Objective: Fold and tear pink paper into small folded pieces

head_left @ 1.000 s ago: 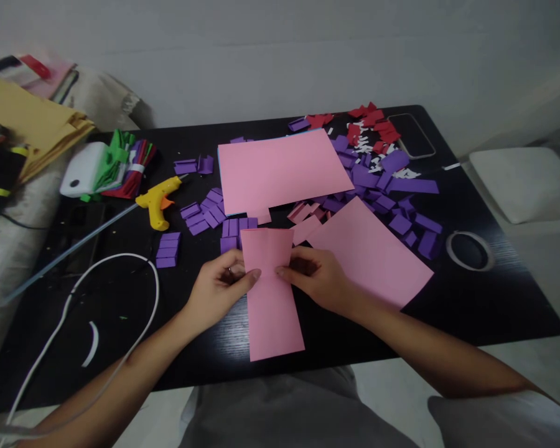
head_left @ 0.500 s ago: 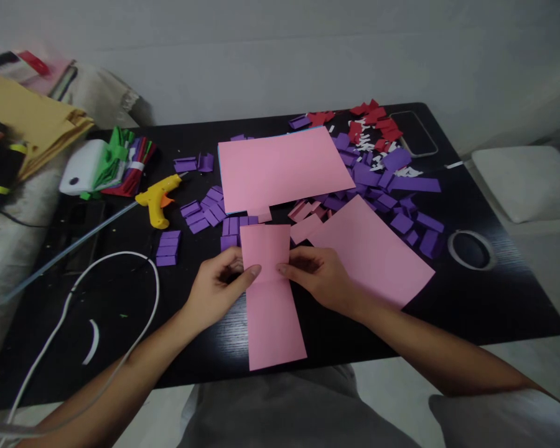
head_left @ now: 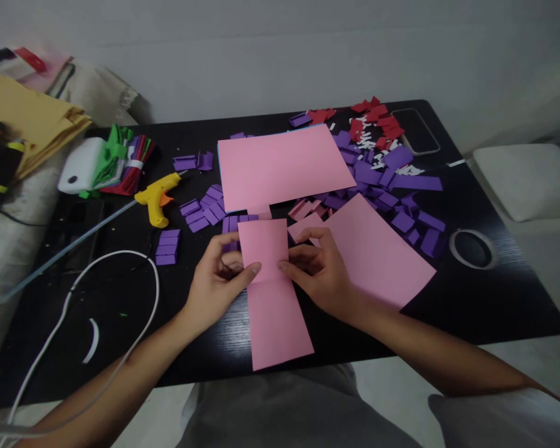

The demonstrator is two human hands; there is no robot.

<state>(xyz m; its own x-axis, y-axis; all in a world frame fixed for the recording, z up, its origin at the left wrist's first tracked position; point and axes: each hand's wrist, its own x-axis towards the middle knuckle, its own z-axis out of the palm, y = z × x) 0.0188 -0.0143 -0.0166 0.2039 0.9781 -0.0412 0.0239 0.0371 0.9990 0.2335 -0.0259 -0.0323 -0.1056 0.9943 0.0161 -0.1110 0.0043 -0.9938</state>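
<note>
A narrow pink paper strip [head_left: 273, 311] lies lengthwise on the black table [head_left: 494, 298] in front of me, its far part bent upward along a crease. My left hand [head_left: 217, 283] pinches the strip's left edge at the crease, thumb on top. On the strip's right edge my right hand [head_left: 320, 270] pinches it the same way, fingers curled behind the raised part. Two more pink sheets lie close by, a large one [head_left: 282, 165] behind the strip and one [head_left: 378, 249] to the right of my right hand.
Several purple paper pieces [head_left: 392, 186] and red pieces [head_left: 378, 121] litter the far right. A yellow glue gun [head_left: 156, 198], a white box [head_left: 81, 165] with coloured paper, a white cable [head_left: 121, 261], a tape ring [head_left: 471, 249] and a phone [head_left: 415, 130] lie around.
The strip's far part has folded up toward me along a crease at my thumbs, so it looks shorter. The near end has swung slightly right. My right fingers have risen behind the fold.
</note>
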